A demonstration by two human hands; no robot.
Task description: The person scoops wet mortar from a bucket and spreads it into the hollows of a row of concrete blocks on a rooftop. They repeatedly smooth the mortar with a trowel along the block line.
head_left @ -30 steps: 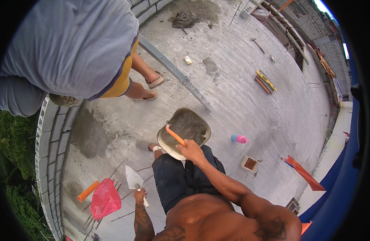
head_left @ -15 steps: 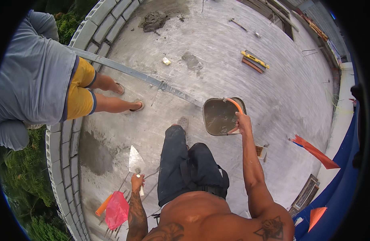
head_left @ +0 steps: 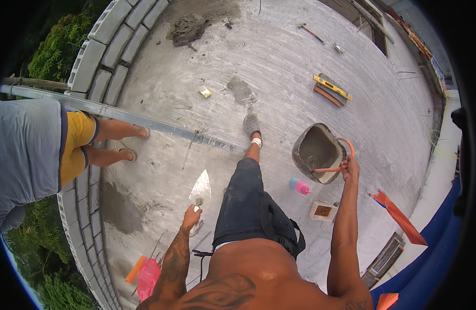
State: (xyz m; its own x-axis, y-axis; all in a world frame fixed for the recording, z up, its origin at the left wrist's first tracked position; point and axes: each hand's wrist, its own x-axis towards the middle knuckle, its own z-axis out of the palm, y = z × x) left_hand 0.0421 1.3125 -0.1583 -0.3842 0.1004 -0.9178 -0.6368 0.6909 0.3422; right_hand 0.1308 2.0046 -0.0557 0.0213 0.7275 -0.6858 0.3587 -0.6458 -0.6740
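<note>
My left hand (head_left: 191, 217) is wrapped round the handle of a pointed trowel (head_left: 201, 187), its blade aimed away from me and smeared with a little mortar near the handle. My right hand (head_left: 350, 168) grips the orange handle of a dark bucket (head_left: 302, 155). Grey wet mortar (head_left: 320, 148) lies inside the bucket, which hangs tilted at my right. Below it on the floor are a pink and blue bottle (head_left: 300, 186) and a white container (head_left: 323, 211) with small brown pieces in it.
At the left a person (head_left: 29, 150) stands by a hollow-block wall (head_left: 85, 212). A long metal bar (head_left: 160, 125) crosses from the wall toward my leg. Farther off lie a mortar heap (head_left: 188, 29), a yellow level (head_left: 333, 87) and a hammer (head_left: 311, 33). A pink bag (head_left: 147, 279) is at lower left.
The bucket has swung to the right and tipped, uncovering the bottle. One foot has stepped forward. My left hand and trowel have moved right and slightly forward. The other person appears farther left.
</note>
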